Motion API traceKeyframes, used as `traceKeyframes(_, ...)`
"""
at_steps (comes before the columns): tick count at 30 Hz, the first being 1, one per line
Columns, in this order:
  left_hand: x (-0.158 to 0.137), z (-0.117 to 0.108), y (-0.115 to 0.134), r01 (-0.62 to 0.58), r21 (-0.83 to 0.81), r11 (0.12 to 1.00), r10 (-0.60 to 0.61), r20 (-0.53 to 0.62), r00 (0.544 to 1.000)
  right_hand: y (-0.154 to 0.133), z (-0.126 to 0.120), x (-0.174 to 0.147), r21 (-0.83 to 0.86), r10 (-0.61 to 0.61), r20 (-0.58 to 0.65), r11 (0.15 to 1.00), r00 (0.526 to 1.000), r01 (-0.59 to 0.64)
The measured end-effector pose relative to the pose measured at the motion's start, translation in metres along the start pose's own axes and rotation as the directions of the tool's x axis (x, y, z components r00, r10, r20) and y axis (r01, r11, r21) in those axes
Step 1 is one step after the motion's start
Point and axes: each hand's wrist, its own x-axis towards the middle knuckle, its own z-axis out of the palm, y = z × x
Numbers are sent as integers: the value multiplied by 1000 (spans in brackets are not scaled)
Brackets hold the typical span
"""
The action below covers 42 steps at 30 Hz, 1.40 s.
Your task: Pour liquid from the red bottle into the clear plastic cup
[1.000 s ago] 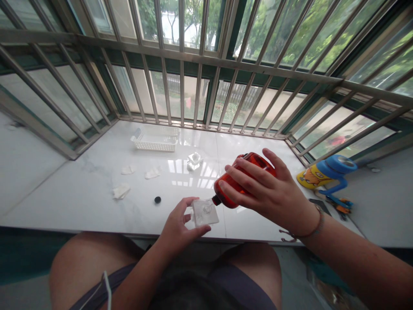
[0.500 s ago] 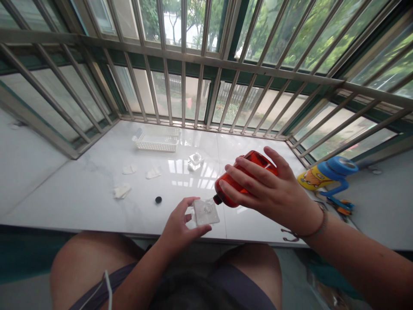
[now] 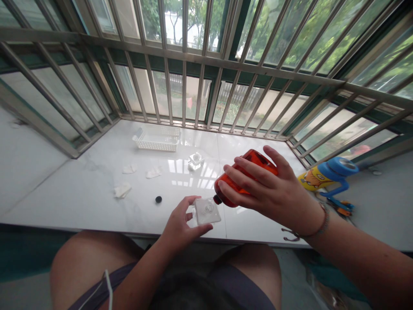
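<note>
My left hand (image 3: pixel 182 221) grips a clear square glass holder (image 3: pixel 207 212) between thumb and fingers, near the counter's front edge. Its top face, with a round opening in the middle, tilts toward me. In my right hand (image 3: pixel 267 185) is a translucent red bottle (image 3: pixel 227 191), fingers wrapped over its upper side. The bottle leans down to the left, its black-tipped mouth (image 3: pixel 217 199) right beside the holder's upper right corner. Whether liquid is flowing I cannot tell. A round black cap (image 3: pixel 158 199) lies left of my left hand. Farther back stands a second clear glass holder (image 3: pixel 195 162).
A white perforated basket (image 3: pixel 156 145) sits by the window bars (image 3: pixel 200 56). Crumpled white tissues (image 3: pixel 122 190) lie on the left of the glossy white counter (image 3: pixel 80 193). At right are a blue-and-yellow water bottle (image 3: pixel 325 172), an orange-and-blue item (image 3: pixel 342 207) and dark-framed glasses (image 3: pixel 290 235).
The glass holder in my left hand has shifted very slightly to the right and up. The red bottle stays tilted in nearly the same place.
</note>
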Motion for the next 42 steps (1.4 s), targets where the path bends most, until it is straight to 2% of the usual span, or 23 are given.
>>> traceKeyframes(19, 8, 7, 9, -36, -16, 999, 36, -12, 999, 3, -4, 3, -30, 0, 38, 1000, 999, 1)
traceKeyframes(26, 10, 9, 12, -40, -19, 999, 39, -10, 999, 3, -7, 7, 73, 28, 18, 997, 999, -29)
traceKeyframes(36, 12, 9, 12, -56, -33, 998, 56, 1, 998, 5, -8, 11, 23, -25, -5, 999, 1000, 25)
traceKeyframes(39, 12, 10, 12, -53, -34, 998, 53, -2, 999, 6, -8, 12, -32, -52, 11, 998, 999, 53)
traceKeyframes(42, 12, 9, 13, -53, -34, 998, 53, -3, 999, 6, -8, 12, -17, -55, 21, 998, 998, 55)
